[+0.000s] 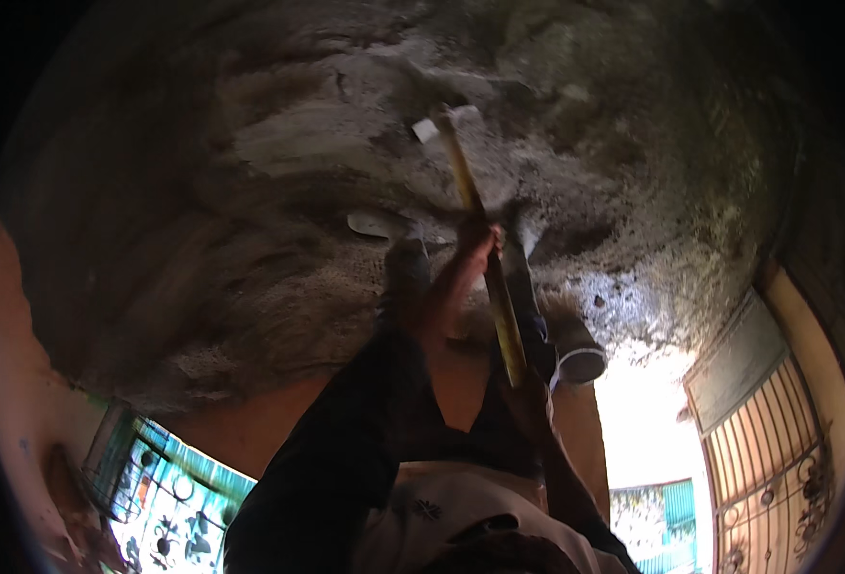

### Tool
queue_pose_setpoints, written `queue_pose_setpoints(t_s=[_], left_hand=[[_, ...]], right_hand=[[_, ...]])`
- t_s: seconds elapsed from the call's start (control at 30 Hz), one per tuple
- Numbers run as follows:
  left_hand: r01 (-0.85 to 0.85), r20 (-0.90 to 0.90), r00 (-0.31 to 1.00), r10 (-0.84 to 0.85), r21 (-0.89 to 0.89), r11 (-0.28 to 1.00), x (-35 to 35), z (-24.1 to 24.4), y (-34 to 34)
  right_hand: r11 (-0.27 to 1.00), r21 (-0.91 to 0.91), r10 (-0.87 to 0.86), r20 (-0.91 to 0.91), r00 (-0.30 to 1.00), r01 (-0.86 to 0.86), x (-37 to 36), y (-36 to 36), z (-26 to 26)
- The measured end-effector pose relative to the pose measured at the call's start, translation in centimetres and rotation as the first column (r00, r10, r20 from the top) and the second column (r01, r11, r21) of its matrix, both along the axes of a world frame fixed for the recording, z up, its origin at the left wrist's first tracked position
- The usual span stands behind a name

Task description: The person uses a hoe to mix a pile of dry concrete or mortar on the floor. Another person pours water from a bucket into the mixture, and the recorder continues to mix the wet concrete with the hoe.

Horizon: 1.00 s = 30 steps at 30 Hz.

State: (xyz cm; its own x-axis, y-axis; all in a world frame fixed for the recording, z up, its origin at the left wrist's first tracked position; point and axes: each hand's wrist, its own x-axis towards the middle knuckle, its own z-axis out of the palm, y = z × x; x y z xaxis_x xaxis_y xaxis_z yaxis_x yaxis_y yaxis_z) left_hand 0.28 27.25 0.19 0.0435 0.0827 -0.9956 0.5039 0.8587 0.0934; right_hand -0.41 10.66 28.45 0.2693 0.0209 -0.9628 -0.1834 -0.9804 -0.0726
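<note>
My left hand (478, 237) is closed around the middle of a long wooden tool handle (465, 172). Near my body, my right hand (529, 394) grips the lower end of the same handle. The tool's head (426, 130) lies far ahead against rough, dark ground (308, 143); it shows pale edges, but blur hides its exact kind. My feet stand on either side of the handle, with a pale shoe (371, 224) at the left and part of the other shoe (529, 238) at the right.
A bucket (581, 366) is beside my right leg. An orange wall (264, 423) rises behind me. To the right are a bright opening and a metal gate (763, 438) with bars and scrollwork. Ornamental metalwork (164, 502) shows at the lower left.
</note>
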Motion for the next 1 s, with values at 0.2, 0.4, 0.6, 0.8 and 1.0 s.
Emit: queue_pose_setpoints(t_s=[0.2,0.4,0.6,0.8,1.0], left_hand=[[-0.120,0.155,0.984,0.082,0.257,0.959,3.9,8.5,10.3],[0.028,0.148,0.979,-0.137,0.576,0.817,6.5,8.2,29.5],[-0.079,0.431,0.894,-0.126,0.427,0.901,-4.9,-3.3,26.1],[0.039,-0.041,0.999,-0.030,0.226,0.973,-6.0,0.7,12.2],[0.021,0.098,0.994,-0.055,0.316,0.949,-2.6,5.0,21.5]], right_hand=[[0.953,0.293,0.018,0.203,0.979,-0.078,-4.9,0.6,-6.0],[0.852,0.495,-0.210,0.023,0.977,0.172,-3.0,18.8,-11.9],[0.874,0.279,-0.347,-0.213,0.913,0.397,-9.5,18.6,-11.8],[0.920,-0.029,-0.385,-0.254,0.887,0.391,-9.9,9.9,-5.4],[0.877,0.480,-0.114,0.272,0.956,-0.032,-12.3,11.5,-12.3]])
